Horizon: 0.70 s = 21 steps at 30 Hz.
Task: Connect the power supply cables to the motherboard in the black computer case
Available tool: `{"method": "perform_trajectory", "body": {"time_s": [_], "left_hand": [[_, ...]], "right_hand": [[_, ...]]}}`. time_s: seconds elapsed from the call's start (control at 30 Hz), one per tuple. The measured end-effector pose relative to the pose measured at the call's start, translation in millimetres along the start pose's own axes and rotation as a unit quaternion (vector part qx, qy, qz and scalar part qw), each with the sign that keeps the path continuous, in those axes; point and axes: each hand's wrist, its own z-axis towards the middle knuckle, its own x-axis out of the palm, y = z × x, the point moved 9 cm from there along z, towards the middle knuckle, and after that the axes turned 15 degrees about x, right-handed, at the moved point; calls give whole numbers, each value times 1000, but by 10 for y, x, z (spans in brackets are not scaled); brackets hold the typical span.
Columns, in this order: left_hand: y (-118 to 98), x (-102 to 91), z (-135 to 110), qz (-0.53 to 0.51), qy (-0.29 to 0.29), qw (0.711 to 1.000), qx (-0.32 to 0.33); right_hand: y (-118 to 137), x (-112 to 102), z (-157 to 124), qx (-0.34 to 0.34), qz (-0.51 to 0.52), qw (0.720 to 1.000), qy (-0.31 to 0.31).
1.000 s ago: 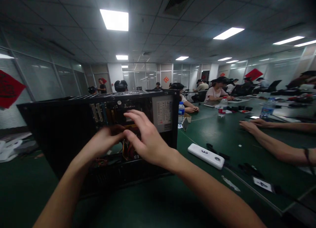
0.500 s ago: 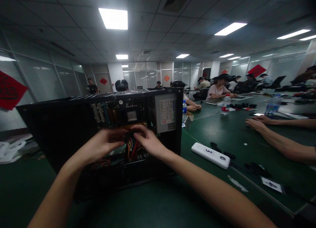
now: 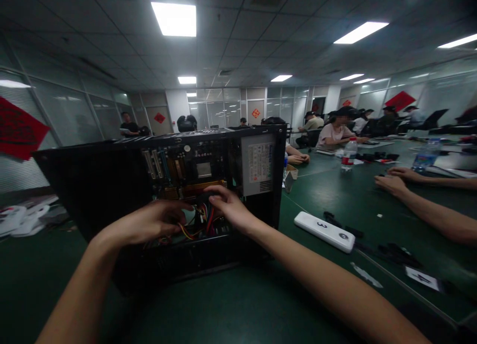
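Open case (image 3: 93, 185) upright on green table (image 3: 223, 304), centre-left, near. Inside, low: left hand (image 3: 149, 224) pinching coloured wires (image 3: 203, 218); right hand (image 3: 233, 210) touching them, fingers bent together, grip unclear. Best gripped where they meet the board (image 3: 186, 167), eased straight, never yanked.

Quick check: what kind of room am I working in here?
Probably an office meeting or training room: long green table shared with other seated people, glass partition walls, ceiling panel lights.
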Motion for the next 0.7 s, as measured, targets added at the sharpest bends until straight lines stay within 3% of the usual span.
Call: {"method": "perform_trajectory", "body": {"time_s": [0.23,0.47,0.7], "left_hand": [[-245,-216,139,46,-145,985,75],[-263,-156,236,-23,-213,968,133],[-217,-201,251,-25,-261,957,127]], "right_hand": [[-28,54,6,3,9,1000,28],[42,25,-19,-29,2,1000,6],[125,-26,-53,-66,-36,997,-35]]}}
